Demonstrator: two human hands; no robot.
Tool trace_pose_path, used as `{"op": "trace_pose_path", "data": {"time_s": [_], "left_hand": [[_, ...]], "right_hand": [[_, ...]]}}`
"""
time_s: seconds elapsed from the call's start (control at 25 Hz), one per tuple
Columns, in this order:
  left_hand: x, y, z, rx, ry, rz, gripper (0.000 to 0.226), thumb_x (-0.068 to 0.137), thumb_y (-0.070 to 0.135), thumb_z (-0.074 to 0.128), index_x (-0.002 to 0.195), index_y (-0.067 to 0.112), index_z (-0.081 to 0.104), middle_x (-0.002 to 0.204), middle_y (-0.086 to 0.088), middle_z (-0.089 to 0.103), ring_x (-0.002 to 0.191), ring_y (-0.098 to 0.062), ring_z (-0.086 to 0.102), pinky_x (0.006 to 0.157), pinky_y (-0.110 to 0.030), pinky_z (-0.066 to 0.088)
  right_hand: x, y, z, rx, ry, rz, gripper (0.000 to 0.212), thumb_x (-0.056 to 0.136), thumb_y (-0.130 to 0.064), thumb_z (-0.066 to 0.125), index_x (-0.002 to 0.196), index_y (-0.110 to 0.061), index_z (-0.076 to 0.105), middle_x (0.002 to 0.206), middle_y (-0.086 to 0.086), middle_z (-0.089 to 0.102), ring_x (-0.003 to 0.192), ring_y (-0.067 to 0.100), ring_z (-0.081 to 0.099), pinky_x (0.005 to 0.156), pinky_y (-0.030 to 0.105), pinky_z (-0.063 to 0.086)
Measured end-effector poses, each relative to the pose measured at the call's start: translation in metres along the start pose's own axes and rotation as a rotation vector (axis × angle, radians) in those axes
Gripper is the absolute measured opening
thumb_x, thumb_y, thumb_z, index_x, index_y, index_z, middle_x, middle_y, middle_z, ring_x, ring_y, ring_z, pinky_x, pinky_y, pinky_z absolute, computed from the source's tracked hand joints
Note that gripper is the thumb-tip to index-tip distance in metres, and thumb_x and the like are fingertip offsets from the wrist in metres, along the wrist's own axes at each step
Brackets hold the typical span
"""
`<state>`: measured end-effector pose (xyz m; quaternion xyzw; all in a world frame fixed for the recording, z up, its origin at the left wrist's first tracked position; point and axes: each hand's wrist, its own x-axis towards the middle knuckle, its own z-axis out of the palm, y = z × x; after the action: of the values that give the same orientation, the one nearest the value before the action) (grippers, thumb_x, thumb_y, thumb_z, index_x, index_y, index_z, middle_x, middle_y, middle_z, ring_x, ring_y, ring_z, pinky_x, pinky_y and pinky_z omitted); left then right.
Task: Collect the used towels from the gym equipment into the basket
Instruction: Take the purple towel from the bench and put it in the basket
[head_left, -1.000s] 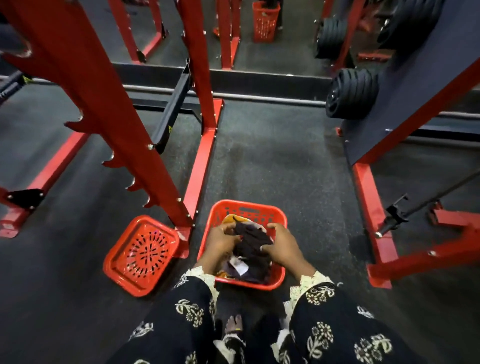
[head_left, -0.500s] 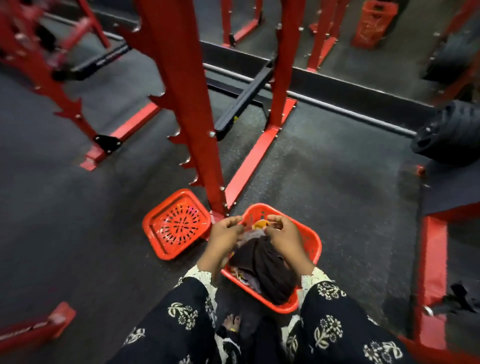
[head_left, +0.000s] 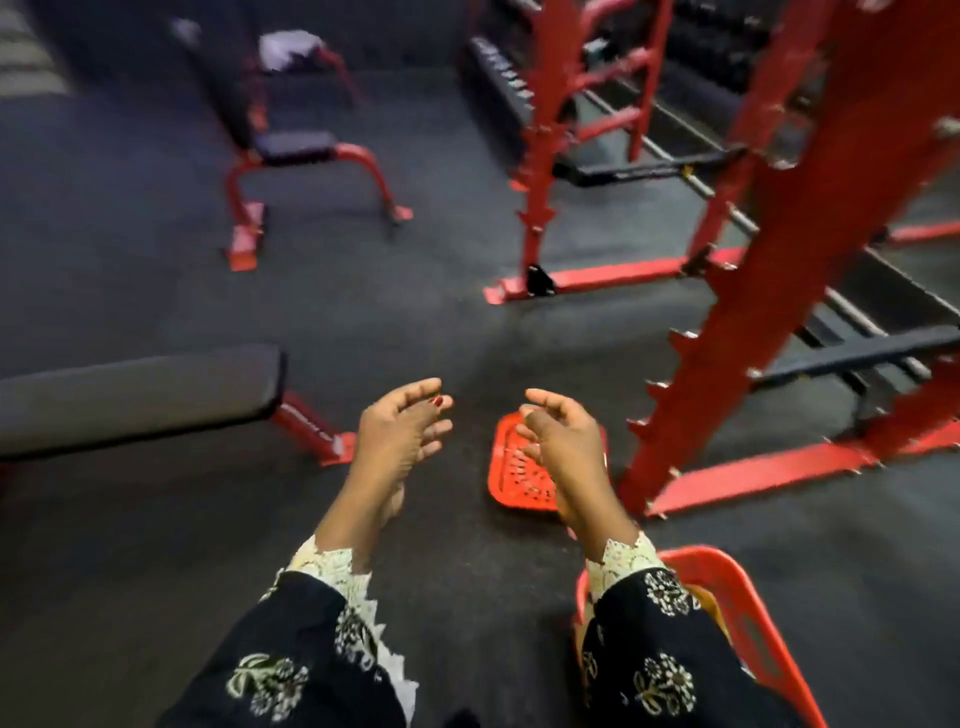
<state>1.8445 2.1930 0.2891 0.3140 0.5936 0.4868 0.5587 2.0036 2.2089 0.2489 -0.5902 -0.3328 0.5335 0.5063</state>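
The basket (head_left: 753, 618) is red, and so is the flat lid (head_left: 511, 467) with its pattern of small holes. The sleeves (head_left: 291, 660) are black with white flowers and cream lace cuffs. The rack (head_left: 779, 260) is red, the floor (head_left: 156, 545) dark grey. One fingernail (head_left: 438, 400) is painted red.

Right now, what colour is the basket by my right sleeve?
Red; the head view shows the basket best.

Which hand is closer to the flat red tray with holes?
Right. The right hand overlaps the red tray, hiding part of it; the left hand is apart, to its left.
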Motion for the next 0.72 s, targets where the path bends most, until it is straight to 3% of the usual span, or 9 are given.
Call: {"op": "trace_pose_path", "data": {"time_s": [0.16, 0.24, 0.44, 0.52, 0.6, 0.72], "left_hand": [[-0.021, 0.062, -0.135, -0.109, 0.216, 0.170, 0.022, 0.093, 0.012, 0.056, 0.114, 0.017, 0.061, 0.100, -0.002, 0.069, 0.082, -0.019, 0.065, 0.072, -0.028, 0.046], [-0.030, 0.092, -0.201, -0.128, 0.298, 0.249, 0.019, 0.094, 0.011, 0.055, 0.112, 0.018, 0.060, 0.100, -0.003, 0.069, 0.078, -0.017, 0.064, 0.070, -0.027, 0.046], [-0.057, 0.192, -0.356, -0.095, 0.456, 0.463, 0.019, 0.094, 0.012, 0.054, 0.111, 0.016, 0.061, 0.102, -0.005, 0.068, 0.081, -0.019, 0.065, 0.066, -0.026, 0.046], [-0.065, 0.227, -0.404, -0.095, 0.491, 0.514, 0.019, 0.094, 0.013, 0.056, 0.111, 0.016, 0.062, 0.102, -0.004, 0.069, 0.088, -0.023, 0.065, 0.069, -0.027, 0.048], [-0.066, 0.248, -0.435, -0.094, 0.513, 0.535, 0.018, 0.093, 0.014, 0.057, 0.109, 0.017, 0.063, 0.101, -0.003, 0.069, 0.092, -0.025, 0.066, 0.070, -0.029, 0.049], [-0.060, 0.263, -0.466, -0.083, 0.506, 0.543, 0.018, 0.093, 0.013, 0.057, 0.109, 0.016, 0.064, 0.105, -0.005, 0.070, 0.097, -0.028, 0.068, 0.074, -0.032, 0.051]], "right_hand": [[-0.042, -0.051, 0.151, -0.017, -0.320, -0.093, 0.019, 0.093, -0.007, 0.054, 0.097, -0.024, 0.062, 0.090, -0.002, 0.065, 0.079, 0.014, 0.062, 0.069, 0.027, 0.047], [-0.064, -0.073, 0.220, -0.016, -0.403, -0.137, 0.019, 0.093, -0.007, 0.053, 0.094, -0.024, 0.061, 0.089, 0.000, 0.064, 0.076, 0.013, 0.060, 0.066, 0.025, 0.047], [-0.132, -0.131, 0.379, 0.006, -0.511, -0.215, 0.014, 0.093, -0.011, 0.053, 0.101, -0.020, 0.061, 0.087, -0.002, 0.063, 0.082, 0.016, 0.061, 0.069, 0.027, 0.050], [-0.156, -0.147, 0.429, 0.028, -0.532, -0.232, 0.015, 0.094, -0.010, 0.052, 0.103, -0.018, 0.060, 0.081, -0.003, 0.062, 0.076, 0.014, 0.060, 0.063, 0.026, 0.050], [-0.170, -0.154, 0.461, 0.047, -0.539, -0.236, 0.014, 0.094, -0.008, 0.051, 0.102, -0.016, 0.060, 0.076, -0.001, 0.059, 0.069, 0.013, 0.055, 0.054, 0.023, 0.048], [-0.181, -0.150, 0.494, 0.042, -0.530, -0.240, 0.012, 0.094, -0.010, 0.051, 0.099, -0.017, 0.060, 0.074, 0.000, 0.057, 0.066, 0.012, 0.053, 0.052, 0.022, 0.047]]}}
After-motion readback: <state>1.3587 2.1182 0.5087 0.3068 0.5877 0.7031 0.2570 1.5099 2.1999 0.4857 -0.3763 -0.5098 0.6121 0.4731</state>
